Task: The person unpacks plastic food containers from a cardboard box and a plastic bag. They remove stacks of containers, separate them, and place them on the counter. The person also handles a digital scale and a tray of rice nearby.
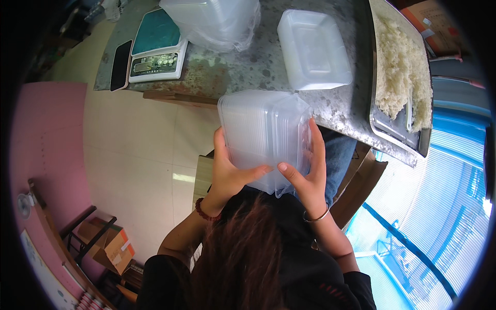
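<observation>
Between my two hands is a stack of nested clear plastic food containers (252,128), held above my lap at the table's near edge. My left hand (228,166) grips the stack's left side, its thumb laid across the near face. On the other side, my right hand (312,166) presses the stack's right end, where thin plastic film wraps part of it. The two thumb tips nearly meet. Just beyond, a single translucent container (316,50) stands on the metal tabletop (248,73) with its open side up.
A digital scale (157,46) with a teal pan and a phone (121,65) lie at the table's left. Behind the stack stands a bagged pile of containers (217,23). At right, a metal tray (395,133) holds a pale, fluffy shredded mass (399,66) and a white utensil (409,110).
</observation>
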`<state>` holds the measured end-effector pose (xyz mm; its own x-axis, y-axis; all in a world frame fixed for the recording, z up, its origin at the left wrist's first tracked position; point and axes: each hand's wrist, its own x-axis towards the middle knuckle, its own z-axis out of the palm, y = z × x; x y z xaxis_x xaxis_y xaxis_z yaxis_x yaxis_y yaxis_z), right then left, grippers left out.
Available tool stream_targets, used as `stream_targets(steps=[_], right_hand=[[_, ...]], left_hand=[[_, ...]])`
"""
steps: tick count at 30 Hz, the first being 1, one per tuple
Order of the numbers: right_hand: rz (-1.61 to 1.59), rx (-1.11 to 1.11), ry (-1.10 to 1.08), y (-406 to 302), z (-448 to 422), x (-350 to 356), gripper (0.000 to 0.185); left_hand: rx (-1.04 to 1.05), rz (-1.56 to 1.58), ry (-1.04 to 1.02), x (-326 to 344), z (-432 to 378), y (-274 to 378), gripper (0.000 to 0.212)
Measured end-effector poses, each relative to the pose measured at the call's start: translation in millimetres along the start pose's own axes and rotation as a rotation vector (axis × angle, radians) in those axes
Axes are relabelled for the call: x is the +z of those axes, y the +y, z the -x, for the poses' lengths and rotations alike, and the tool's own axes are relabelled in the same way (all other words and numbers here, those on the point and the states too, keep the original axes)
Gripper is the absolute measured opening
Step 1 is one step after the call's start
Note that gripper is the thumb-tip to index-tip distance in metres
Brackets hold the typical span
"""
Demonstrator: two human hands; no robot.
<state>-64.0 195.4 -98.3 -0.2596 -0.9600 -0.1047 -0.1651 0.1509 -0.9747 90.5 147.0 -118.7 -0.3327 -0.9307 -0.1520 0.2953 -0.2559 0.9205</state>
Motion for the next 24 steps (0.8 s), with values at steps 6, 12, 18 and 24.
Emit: stream_targets(steps=[6, 12, 18, 24], right_hand=[[0.005, 0.009, 0.0, -2.4, -1.3, 4.5, 0.084], [0.046, -0.009, -0.016, 3.1, -2.2, 4.7, 0.084], [0.056, -0.063, -0.003, 13.2, 0.6, 15.2, 0.082], [0.036, -0.12, -0.025, 18.2, 2.6, 11.2, 0.058]], left_hand=[[0.009, 0.01, -0.02, -1.4, 2.4, -3.1, 0.081], [-0.083, 0.003, -0.015, -4.4, 4.3, -0.2, 0.084], [-0.027, 0.02, -0.053, -8.0, 6.1, -3.8, 0.087], [0.026, -0.047, -0.054, -12.5, 6.0, -6.8, 0.092]])
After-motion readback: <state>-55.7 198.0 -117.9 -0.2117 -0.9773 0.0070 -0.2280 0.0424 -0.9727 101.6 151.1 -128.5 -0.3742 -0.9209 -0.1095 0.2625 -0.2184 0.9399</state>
